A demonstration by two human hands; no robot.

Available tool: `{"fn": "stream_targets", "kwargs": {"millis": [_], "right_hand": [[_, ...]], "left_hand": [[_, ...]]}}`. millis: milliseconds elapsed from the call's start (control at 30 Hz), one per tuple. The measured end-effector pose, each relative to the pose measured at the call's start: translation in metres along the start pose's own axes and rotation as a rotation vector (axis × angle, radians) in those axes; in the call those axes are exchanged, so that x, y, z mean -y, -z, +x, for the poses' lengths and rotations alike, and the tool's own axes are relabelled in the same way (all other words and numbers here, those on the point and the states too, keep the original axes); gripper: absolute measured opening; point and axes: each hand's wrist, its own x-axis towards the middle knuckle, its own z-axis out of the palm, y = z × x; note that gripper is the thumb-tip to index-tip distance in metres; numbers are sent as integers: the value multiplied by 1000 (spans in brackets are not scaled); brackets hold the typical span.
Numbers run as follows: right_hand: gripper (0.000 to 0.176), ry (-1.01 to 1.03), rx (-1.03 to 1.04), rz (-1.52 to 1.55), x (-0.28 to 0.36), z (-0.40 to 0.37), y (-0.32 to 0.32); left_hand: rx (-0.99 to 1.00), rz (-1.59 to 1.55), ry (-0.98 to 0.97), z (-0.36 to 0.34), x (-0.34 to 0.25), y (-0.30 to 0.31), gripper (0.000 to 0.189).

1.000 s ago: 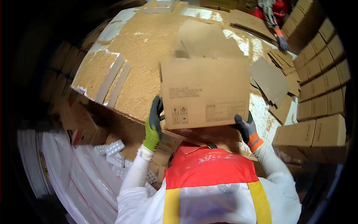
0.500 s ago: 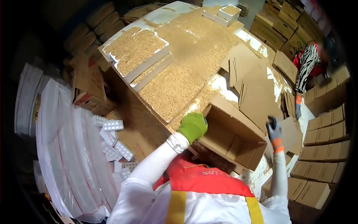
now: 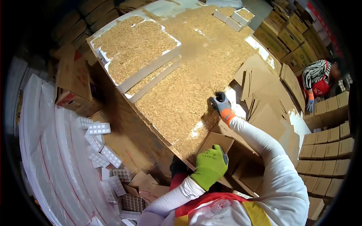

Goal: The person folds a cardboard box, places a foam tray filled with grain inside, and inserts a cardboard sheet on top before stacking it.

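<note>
My left hand (image 3: 210, 167), in a green glove, is closed at the near left end of an open cardboard box (image 3: 243, 158), gripping its wall. The box is tilted in front of my body, and my right arm covers part of it. My right hand (image 3: 221, 104), in a grey glove with an orange cuff, reaches beyond the box to the edge of a layer of tan husk-like flakes (image 3: 177, 98). Its fingers are curled, and whatever is in them is hidden. Flattened cardboard sheets (image 3: 264, 98) lie just right of that hand.
White foam trays (image 3: 151, 71) filled with flakes are stacked on the table. Egg-tray-like packs (image 3: 100, 129) lie at left beside plastic-wrapped stacks (image 3: 56, 150). Small cartons (image 3: 320, 150) stand in rows at right, near a person in a striped sleeve (image 3: 315, 71).
My right hand has moved left from the box's right side, across to the flakes, and its fingers have curled. My left hand stays at the box, whose angle has shifted.
</note>
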Motion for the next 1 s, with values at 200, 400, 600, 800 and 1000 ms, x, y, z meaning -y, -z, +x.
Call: {"fn": "stream_targets", "kwargs": {"millis": [200,400,600,800,1000], "right_hand": [[32,153,123,-277,47,-4,32],[59,-100,413,-272,142,-16,50],[97,6,566,-14,129,-22,36],[71,48,331,405,132,-65,118],[46,451,116,347,159,-157,241]], "left_hand": [[45,-26,28,4,-1,5,27],[72,0,2,4,-3,8,26],[126,-36,15,5,-5,11,25],[102,-106,-1,5,-3,12,34],[125,-27,-96,5,12,7,37]]}}
